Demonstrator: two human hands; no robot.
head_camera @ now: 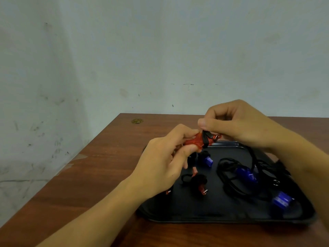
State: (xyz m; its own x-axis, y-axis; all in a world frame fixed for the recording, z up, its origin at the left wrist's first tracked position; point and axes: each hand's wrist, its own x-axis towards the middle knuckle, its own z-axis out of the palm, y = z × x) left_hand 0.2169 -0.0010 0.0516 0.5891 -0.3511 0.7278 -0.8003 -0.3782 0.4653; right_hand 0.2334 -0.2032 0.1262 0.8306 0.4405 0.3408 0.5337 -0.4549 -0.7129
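**A:** What do the two hands do?

**B:** The left hand [163, 157] grips a red plastic piece [193, 143] between the thumb and the curled fingers. The right hand [236, 125], at about 2 o'clock from the left one, pinches a black cord [206, 139] that goes across this piece.

**A:** Where is the red plastic piece?

**B:** It is in the air between both hands, above the far edge of a black tray [178, 213].

**A:** And what is on the tray?

**B:** Loose black cords [229, 180] lie there with blue pieces [246, 174]: one near the middle, one at 4 o'clock, one at 11 o'clock just under the hands. Small red pieces [203, 189] lie at 8 o'clock. The tray stands on a brown wooden table [106, 166] — a round brass disc [137, 121] is at 11 o'clock, near the table's far edge.
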